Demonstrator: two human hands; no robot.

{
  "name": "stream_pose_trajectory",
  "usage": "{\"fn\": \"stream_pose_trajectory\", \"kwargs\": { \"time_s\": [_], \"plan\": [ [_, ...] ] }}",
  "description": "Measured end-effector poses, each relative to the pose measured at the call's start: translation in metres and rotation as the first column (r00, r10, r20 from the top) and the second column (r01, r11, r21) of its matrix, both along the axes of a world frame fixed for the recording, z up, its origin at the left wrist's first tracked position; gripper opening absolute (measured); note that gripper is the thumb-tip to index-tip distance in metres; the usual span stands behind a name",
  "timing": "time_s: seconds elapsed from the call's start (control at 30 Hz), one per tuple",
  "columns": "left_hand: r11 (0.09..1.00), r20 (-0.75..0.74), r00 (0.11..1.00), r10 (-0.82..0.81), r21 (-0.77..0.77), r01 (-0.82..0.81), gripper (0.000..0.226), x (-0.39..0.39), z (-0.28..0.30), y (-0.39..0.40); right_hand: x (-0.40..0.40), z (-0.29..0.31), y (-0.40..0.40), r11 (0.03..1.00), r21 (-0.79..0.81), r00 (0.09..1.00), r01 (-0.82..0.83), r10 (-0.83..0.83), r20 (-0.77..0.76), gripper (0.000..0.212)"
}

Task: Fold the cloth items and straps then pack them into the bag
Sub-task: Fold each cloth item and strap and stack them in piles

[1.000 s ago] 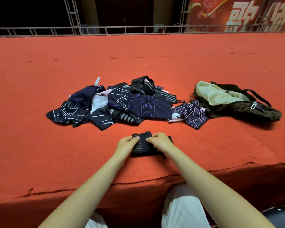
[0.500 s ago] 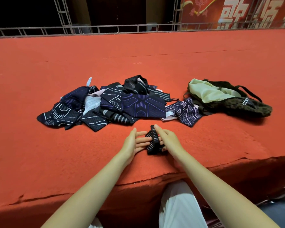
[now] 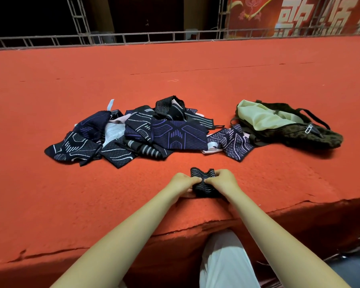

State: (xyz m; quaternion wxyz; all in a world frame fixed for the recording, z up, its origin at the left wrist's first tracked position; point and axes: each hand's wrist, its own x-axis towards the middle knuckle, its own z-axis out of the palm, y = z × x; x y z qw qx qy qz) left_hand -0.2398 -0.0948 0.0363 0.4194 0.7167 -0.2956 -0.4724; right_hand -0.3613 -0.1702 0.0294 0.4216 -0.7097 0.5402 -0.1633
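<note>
Half a second ago the strap stood on edge between flat fingers; now both hands curl over it. The left hand [image 3: 182, 181] and right hand [image 3: 221, 180] pinch the black ribbed strap [image 3: 203, 179], bunching its pale stripes into waves near the front edge of the felt-covered red bench [image 3: 71, 194]. Beyond lie the patterned knit cloths [image 3: 154, 132] and, rightward, the open dark bag [image 3: 289, 125] with pale lining.

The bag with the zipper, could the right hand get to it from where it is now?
Probably yes. The bag lies open on the red carpet, off to the right hand's side, with bare carpet between. But both hands grip the folded strap, so the left hand must take it first.
</note>
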Motion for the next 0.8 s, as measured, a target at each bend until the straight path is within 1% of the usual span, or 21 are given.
{"fn": "stream_pose_trajectory", "kwargs": {
  "time_s": [0.03,0.07,0.17,0.23,0.27,0.33,0.4,0.47,0.53,0.57,0.6,0.67,0.7,0.73,0.8],
  "plan": [
    [1.000,0.001,1.000,0.020,0.002,-0.020,0.010,-0.001,0.000,-0.001,-0.002,0.000,0.001,1.000,0.022,0.999,0.002,-0.003,0.051,0.006],
    [0.999,-0.037,0.998,0.046,-0.010,-0.047,0.009,-0.002,0.000,-0.001,-0.004,0.001,0.001,0.999,0.045,0.994,0.004,-0.009,0.109,0.008],
    [0.986,-0.285,0.952,0.114,-0.087,-0.144,0.012,-0.001,0.000,0.003,-0.008,0.004,0.000,0.987,0.159,0.949,-0.024,-0.028,0.314,0.009],
    [0.969,-0.378,0.916,0.130,-0.149,-0.199,0.019,0.006,0.003,0.013,-0.001,0.010,0.005,0.960,0.260,0.904,-0.107,-0.015,0.427,0.011],
    [0.957,-0.399,0.908,0.131,-0.188,-0.221,0.020,0.012,0.006,0.019,0.007,0.014,0.008,0.945,0.291,0.883,-0.148,-0.006,0.469,0.012],
    [0.924,-0.416,0.895,0.164,-0.252,-0.286,0.018,0.032,0.014,0.032,0.028,0.022,0.015,0.933,0.300,0.852,-0.200,0.014,0.524,0.012],
    [0.863,-0.399,0.876,0.273,-0.301,-0.406,0.013,0.062,0.022,0.046,0.056,0.030,0.024,0.928,0.296,0.818,-0.229,0.018,0.576,0.013],
    [0.758,-0.370,0.824,0.430,-0.348,-0.552,0.013,0.099,0.031,0.063,0.088,0.038,0.035,0.918,0.299,0.799,-0.261,0.031,0.600,0.013],
    [0.621,-0.340,0.723,0.602,-0.370,-0.691,0.014,0.145,0.038,0.086,0.122,0.042,0.048,0.907,0.301,0.809,-0.295,0.069,0.584,0.007],
    [0.562,-0.301,0.677,0.672,-0.388,-0.730,0.013,0.170,0.040,0.102,0.140,0.043,0.054,0.907,0.290,0.821,-0.307,0.098,0.563,0.006],
    [0.529,-0.226,0.644,0.731,-0.409,-0.743,0.013,0.199,0.038,0.119,0.158,0.043,0.061,0.909,0.270,0.834,-0.318,0.133,0.536,0.006],
    [0.516,-0.040,0.584,0.811,-0.423,-0.745,0.017,0.251,0.030,0.153,0.194,0.041,0.073,0.917,0.199,0.860,-0.346,0.226,0.457,0.008],
    [0.518,0.030,0.553,0.833,-0.395,-0.759,0.023,0.276,0.021,0.168,0.211,0.039,0.078,0.919,0.148,0.872,-0.365,0.282,0.400,0.009],
    [0.509,0.059,0.526,0.849,-0.363,-0.781,0.028,0.296,0.015,0.182,0.228,0.035,0.080,0.919,0.093,0.882,-0.384,0.335,0.332,0.008],
    [0.490,0.133,0.474,0.871,-0.318,-0.812,0.030,0.328,0.004,0.202,0.258,0.028,0.079,0.912,-0.032,0.894,-0.409,0.407,0.187,0.008]
  ]
}}
